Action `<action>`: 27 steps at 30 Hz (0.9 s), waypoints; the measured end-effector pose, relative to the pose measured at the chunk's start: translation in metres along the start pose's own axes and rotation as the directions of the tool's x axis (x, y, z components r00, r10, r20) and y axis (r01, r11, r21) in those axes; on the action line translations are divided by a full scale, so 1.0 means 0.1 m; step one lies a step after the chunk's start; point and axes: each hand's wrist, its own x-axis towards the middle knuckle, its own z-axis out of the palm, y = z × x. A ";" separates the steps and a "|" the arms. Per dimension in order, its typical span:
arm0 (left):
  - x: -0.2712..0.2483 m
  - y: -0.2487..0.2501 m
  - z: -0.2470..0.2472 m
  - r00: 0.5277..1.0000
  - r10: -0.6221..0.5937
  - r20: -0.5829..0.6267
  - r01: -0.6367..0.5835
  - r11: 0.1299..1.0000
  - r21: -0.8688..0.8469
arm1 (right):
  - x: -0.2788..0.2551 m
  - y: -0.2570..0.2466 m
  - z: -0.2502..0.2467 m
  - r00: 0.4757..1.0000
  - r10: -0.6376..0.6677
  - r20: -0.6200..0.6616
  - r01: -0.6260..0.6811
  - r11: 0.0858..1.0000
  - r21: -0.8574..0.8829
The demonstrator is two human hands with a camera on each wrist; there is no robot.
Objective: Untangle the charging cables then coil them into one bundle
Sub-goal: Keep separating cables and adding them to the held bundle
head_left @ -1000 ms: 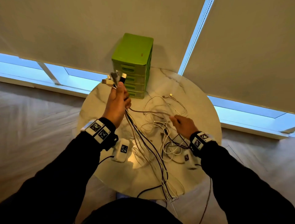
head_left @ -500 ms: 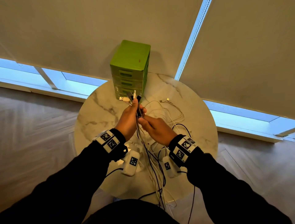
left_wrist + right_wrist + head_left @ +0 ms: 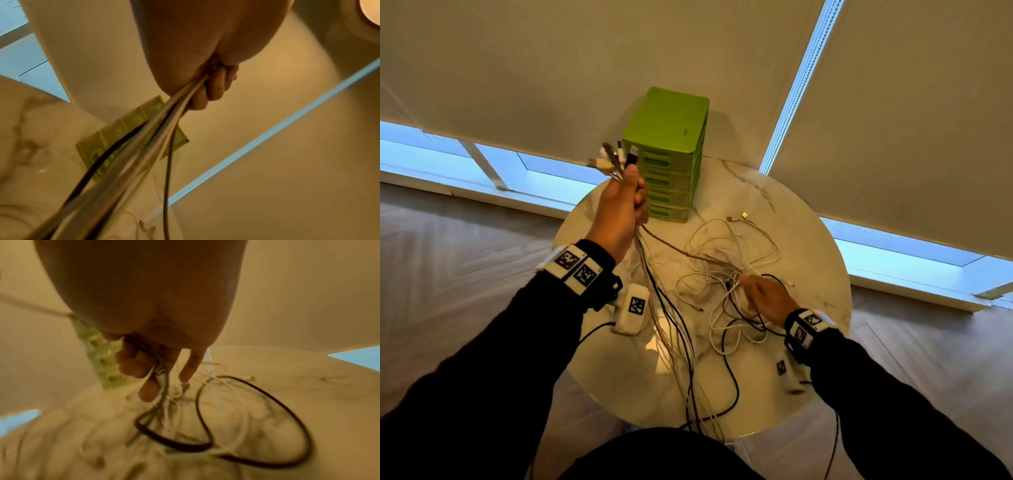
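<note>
My left hand [image 3: 625, 202] is raised over the table's far left and grips several charging cables in a fist, their USB plugs [image 3: 616, 157] fanning out above it. The gathered cables [image 3: 671, 325] [image 3: 156, 133] hang down from the fist and run off the table's near edge. A loose tangle of white and black cables [image 3: 729, 274] lies on the round marble table [image 3: 815, 260]. My right hand [image 3: 765, 294] is low over the tangle, fingers curled round a few strands [image 3: 162, 374], the index finger pointing down.
A green plastic drawer unit [image 3: 671, 154] stands at the table's far edge, just right of my left hand. Two loose plug ends [image 3: 738, 216] lie near its base. Window blinds hang behind the table; wooden floor surrounds it.
My hands were together over the middle half a second ago. My left hand has since lifted up and left with the plugs, and my right hand has dropped right onto the tangle.
</note>
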 end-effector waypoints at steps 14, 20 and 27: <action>-0.27 -0.44 0.33 0.920 -0.333 0.206 0.262 0.915 0.307 | 0.15 -1.21 -0.02 0.908 -0.402 -0.121 0.414 0.904 0.104; -0.18 -0.41 0.27 0.966 -0.229 0.123 0.201 0.957 0.210 | 0.20 -1.06 0.03 0.948 -0.285 0.144 0.275 0.957 0.087; -0.02 -0.19 0.01 0.997 -0.080 -0.022 0.083 0.973 0.214 | 0.16 -0.33 0.20 0.917 -0.040 0.397 0.137 0.966 -0.221</action>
